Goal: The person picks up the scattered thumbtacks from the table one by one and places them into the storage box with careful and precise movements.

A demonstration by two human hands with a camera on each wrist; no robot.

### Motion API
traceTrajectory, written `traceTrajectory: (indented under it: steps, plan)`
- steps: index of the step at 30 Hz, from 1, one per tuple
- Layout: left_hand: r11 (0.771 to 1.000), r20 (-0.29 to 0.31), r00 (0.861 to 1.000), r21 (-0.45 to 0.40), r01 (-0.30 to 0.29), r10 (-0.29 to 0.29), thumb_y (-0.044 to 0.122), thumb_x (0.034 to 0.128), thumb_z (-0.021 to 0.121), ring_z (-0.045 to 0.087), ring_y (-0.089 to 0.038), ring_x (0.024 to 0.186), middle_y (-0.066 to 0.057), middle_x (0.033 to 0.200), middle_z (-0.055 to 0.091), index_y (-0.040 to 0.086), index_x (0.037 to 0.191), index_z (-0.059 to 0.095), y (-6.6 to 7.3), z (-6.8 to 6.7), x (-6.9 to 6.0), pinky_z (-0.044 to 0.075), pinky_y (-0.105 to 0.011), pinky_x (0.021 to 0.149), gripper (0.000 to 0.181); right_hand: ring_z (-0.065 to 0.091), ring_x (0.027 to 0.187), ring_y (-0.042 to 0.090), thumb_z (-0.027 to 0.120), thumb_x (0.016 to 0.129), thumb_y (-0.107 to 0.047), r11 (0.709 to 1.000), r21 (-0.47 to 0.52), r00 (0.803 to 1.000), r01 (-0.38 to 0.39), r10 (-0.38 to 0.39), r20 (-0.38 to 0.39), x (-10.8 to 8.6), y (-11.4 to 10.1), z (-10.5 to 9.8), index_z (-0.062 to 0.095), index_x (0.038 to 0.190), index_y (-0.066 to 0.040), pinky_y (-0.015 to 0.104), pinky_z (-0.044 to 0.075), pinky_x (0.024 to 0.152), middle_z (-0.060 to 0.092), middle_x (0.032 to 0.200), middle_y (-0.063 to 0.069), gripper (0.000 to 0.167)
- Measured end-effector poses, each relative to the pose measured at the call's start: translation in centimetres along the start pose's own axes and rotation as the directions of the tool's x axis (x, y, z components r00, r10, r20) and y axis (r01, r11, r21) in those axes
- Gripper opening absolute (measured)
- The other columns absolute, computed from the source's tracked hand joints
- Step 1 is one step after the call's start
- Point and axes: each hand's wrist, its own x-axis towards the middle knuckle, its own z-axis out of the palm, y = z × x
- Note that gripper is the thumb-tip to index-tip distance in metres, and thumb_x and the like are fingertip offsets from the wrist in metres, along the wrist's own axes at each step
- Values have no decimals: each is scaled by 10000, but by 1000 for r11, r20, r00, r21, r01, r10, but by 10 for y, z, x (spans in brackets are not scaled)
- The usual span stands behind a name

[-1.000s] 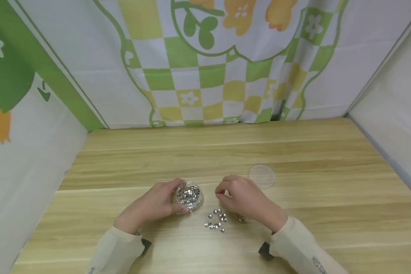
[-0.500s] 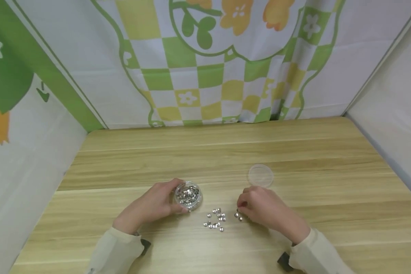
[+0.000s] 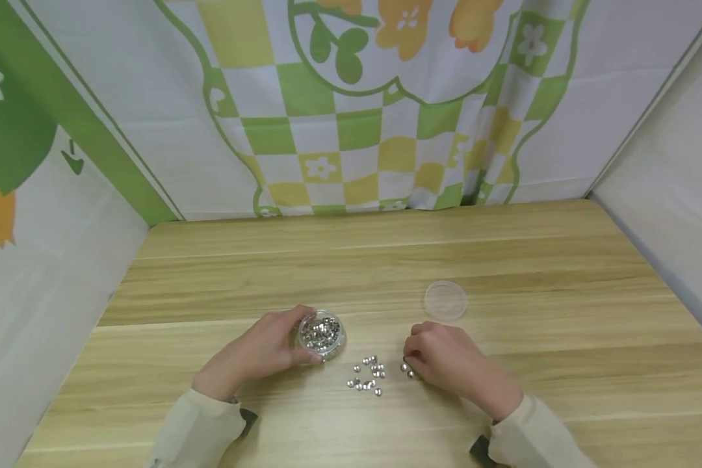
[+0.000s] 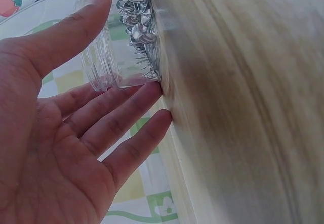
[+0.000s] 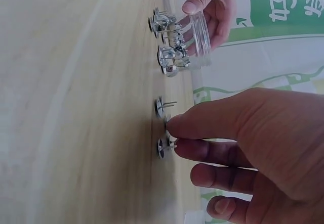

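My left hand holds a clear round jar by its side, thumb and fingers around it. Silver thumbtacks fill much of the jar, which stands upright on the table. Over a small group of loose thumbtacks, my right hand has its thumb and forefinger lowered, pinching one that they partly hide. Its other fingers are bent and hold nothing. Between the hands lies a bigger scatter of thumbtacks, mostly with heads down and pins up.
A clear round lid lies flat just beyond my right hand. The wooden table runs back to a patterned cloth, with white cloth walls on the left and right.
My right hand has moved right, from beside the jar to the small group of thumbtacks, and has dipped its fingertips there. My left hand and the jar stay in place.
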Motion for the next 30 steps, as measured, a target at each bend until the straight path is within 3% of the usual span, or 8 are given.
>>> traceTrajectory:
  steps: [5, 11, 18, 30]
  plan:
    - [1000, -1, 1000, 5, 9, -9, 377, 718, 829, 628, -302, 1148, -112, 1231, 667, 67, 1325, 531, 1, -1, -1, 479, -503, 1043, 744, 457, 594, -4, 726, 792, -121, 1000, -24, 999, 13, -14, -34, 12, -6, -3, 708, 711, -199, 134, 401, 515, 580, 678, -116, 114]
    - [1000, -8, 1000, 6, -6, 6, 374, 724, 824, 623, -323, 1155, -125, 1242, 661, 62, 1321, 532, 0, -2, -1, 470, -528, 1042, 734, 585, 688, 45, 724, 835, -169, 998, 12, 993, 56, -54, -106, 47, -34, -15, 761, 850, -189, 156, 467, 557, 677, 813, -81, 45]
    - [1000, 5, 1000, -11, -24, 24, 359, 735, 819, 642, -242, 1120, -53, 1211, 678, 101, 1314, 538, -3, 0, 1, 493, -483, 1029, 693, 553, 695, 40, 673, 877, -188, 993, -13, 988, 120, -121, -93, 84, -56, -2, 760, 887, -198, 177, 485, 596, 656, 811, -86, 89]
    - [1000, 4, 1000, -8, -22, 22, 373, 738, 812, 644, -215, 1104, -34, 1202, 680, 123, 1303, 545, -3, -1, 0, 508, -466, 1008, 673, 648, 832, 100, 671, 908, -230, 995, -7, 991, 98, -99, -92, 100, -62, 6, 760, 966, -184, 289, 573, 719, 703, 922, -51, 116]
